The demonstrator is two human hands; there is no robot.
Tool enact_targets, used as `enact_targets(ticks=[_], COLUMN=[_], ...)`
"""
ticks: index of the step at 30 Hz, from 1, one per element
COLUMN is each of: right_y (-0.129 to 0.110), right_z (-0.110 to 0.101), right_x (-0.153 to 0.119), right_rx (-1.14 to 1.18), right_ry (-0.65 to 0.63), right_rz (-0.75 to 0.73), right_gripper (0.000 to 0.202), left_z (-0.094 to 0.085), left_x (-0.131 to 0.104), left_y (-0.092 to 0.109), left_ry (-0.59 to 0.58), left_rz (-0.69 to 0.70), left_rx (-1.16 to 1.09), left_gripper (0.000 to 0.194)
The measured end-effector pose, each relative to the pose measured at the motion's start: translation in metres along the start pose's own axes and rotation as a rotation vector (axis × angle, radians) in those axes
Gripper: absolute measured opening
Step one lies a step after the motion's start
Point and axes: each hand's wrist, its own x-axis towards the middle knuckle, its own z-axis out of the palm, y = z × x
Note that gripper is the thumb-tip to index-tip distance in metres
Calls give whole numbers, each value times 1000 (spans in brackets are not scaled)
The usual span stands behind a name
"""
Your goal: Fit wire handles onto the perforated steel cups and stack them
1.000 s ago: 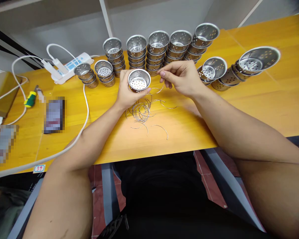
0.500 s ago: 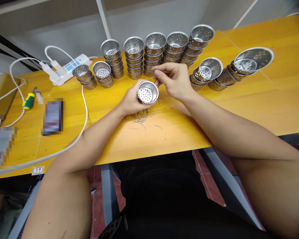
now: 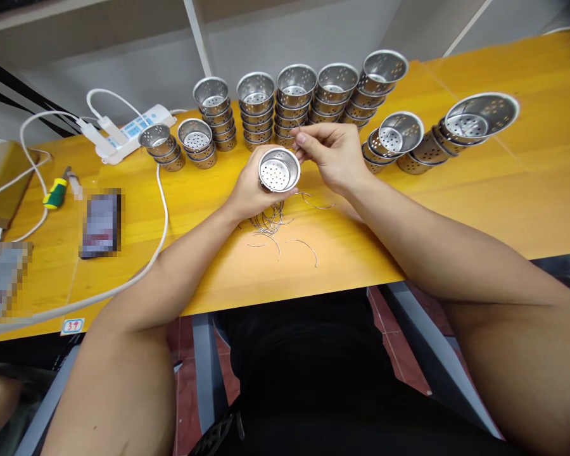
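My left hand (image 3: 251, 185) is wrapped round a small perforated metal cup (image 3: 279, 171), its opening tilted up toward the camera. Just right of the cup's rim, my right hand (image 3: 330, 152) is closed in a pinch on a thin piece of wire (image 3: 300, 124), which is hard to make out. Below the cup, a tangle of curved thin wires (image 3: 267, 221) lies on the yellow table (image 3: 351, 253). Separate curved wires (image 3: 306, 244) lie nearer the table's front edge.
Stacks of perforated cups (image 3: 256, 95) stand along the back; leaning stacks (image 3: 479, 117) are at the right. On the left are a power strip (image 3: 137, 130), a white cable (image 3: 164, 202), a green-yellow tool (image 3: 56, 193) and a blurred dark object (image 3: 101, 223).
The cup in my left hand has shifted slightly left and up. My right hand stays pinched beside it, moved very little.
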Motion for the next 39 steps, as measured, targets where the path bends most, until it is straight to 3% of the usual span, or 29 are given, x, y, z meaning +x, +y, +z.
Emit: enact_targets(ticks=[3,7,13,17,23,35,39], right_y=[5,9,-12,-31,-43,-39,-34], right_z=[-16,-30,-18,-7,3,12,16], right_x=[8,13,2,-10,-18,-21,-19], right_rx=[-6,-71,-118,-199,-263,-355,-327], right_ry=[88,100,80,4,-71,-61,-38], right_rz=[22,3,-27,-29,-36,-44,-48], right_gripper=[81,74,73,68,70,43,36], left_z=[-4,-6,-1,-2,-1,1,1], left_x=[2,3,0,-1,-1,-2,-2], left_y=[-11,-25,-36,-29,-21,-16,-10], left_ry=[57,102,104,34,30,-29,-3], left_rz=[-16,-16,-14,-57,-113,-80,-76], left_rx=[57,98,25,15,-27,-9,5], left_gripper=[115,118,105,112,105,124,119])
